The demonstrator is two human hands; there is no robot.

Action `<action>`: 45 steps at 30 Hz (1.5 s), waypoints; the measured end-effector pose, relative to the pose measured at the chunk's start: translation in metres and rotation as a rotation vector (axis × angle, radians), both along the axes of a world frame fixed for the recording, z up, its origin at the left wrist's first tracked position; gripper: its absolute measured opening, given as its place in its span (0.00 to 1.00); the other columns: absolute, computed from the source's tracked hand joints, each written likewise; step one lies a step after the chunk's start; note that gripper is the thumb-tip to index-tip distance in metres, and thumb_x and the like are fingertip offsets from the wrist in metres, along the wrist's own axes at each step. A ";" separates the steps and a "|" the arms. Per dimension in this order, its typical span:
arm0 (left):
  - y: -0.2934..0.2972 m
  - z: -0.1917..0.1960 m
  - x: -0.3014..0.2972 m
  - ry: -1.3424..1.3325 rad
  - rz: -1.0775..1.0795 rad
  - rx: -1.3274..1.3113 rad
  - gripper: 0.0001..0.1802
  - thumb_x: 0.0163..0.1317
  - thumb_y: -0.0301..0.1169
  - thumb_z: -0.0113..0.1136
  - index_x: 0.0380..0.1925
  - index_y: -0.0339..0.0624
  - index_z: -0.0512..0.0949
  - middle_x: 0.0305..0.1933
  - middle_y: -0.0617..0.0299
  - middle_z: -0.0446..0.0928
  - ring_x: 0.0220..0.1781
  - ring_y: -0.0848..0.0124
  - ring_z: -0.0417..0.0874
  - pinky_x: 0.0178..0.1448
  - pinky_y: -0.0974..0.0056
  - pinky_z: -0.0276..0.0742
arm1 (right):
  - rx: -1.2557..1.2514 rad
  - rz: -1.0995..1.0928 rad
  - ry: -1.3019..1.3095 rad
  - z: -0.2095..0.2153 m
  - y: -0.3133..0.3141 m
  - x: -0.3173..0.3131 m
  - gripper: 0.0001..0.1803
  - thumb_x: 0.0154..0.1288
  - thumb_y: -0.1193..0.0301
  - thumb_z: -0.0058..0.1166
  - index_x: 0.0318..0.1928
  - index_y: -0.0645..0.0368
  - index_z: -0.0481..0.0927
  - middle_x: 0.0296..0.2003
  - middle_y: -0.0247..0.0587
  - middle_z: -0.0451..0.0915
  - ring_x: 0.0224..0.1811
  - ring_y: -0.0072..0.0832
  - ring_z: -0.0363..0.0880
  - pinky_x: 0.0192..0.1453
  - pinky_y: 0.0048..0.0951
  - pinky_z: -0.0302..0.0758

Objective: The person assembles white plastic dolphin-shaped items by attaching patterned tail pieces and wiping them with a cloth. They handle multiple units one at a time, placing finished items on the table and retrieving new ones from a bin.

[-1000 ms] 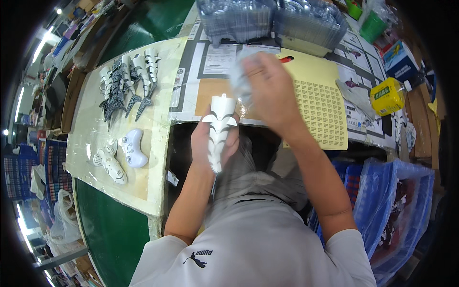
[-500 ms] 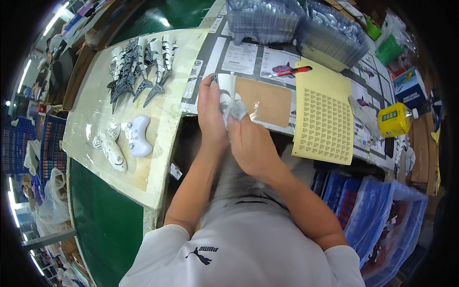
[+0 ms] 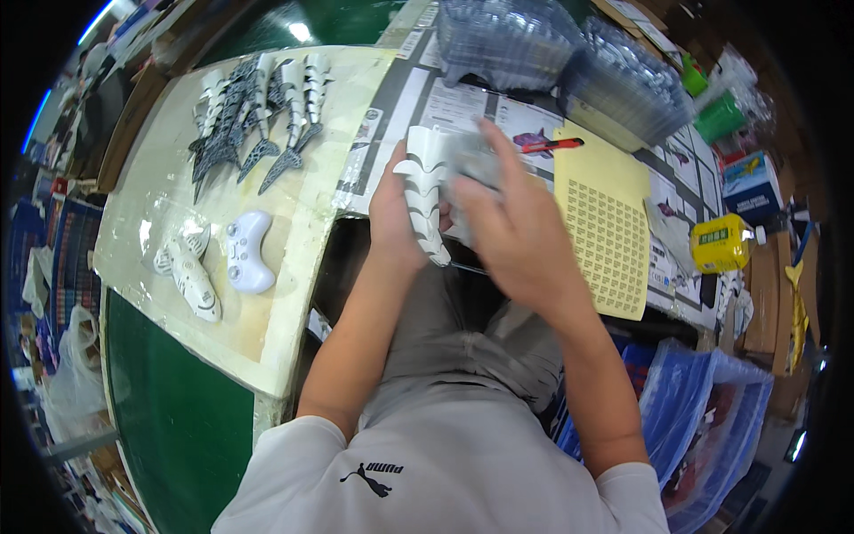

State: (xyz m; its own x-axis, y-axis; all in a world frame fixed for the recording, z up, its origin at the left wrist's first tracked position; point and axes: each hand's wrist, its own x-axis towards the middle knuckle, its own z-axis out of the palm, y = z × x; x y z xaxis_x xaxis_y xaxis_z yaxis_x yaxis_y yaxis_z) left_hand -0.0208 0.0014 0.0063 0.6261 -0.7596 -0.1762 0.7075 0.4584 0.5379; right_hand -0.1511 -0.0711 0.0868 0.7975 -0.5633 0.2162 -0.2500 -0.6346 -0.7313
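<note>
My left hand (image 3: 394, 214) is wrapped round a white jointed toy tail section (image 3: 425, 191), its dark-edged segments facing up. In my right hand (image 3: 529, 231) is a crumpled pale grey cloth (image 3: 469, 162), right beside the tail section; motion blurs it, so I cannot tell whether it touches. On the cream board to my left lie several black-and-white jointed fish tails (image 3: 258, 116). Nearer on that board are a white game-style controller (image 3: 250, 252) and a white toy fish body (image 3: 191, 276) with patterned fins.
A red utility knife (image 3: 553, 145) lies by a yellow label sheet (image 3: 605, 240). Stacked clear plastic trays (image 3: 511, 40) stand at the back. To the right are a yellow bottle (image 3: 722, 243), a blue box (image 3: 752, 182) and a blue plastic-lined bin (image 3: 703, 427).
The tail section is turned so more of its segments show. My right hand has shifted right and opened slightly with the cloth, now covering the brown cardboard. The view has shifted slightly.
</note>
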 end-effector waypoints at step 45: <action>0.060 0.089 0.345 -1.610 0.421 1.322 0.34 0.71 0.54 0.63 0.66 0.40 0.79 0.59 0.50 0.84 0.59 0.56 0.84 0.68 0.51 0.76 | 0.199 -0.645 0.215 0.129 -0.154 -0.425 0.25 0.72 0.49 0.60 0.52 0.59 0.82 0.32 0.31 0.77 0.21 0.16 0.72 0.20 0.22 0.67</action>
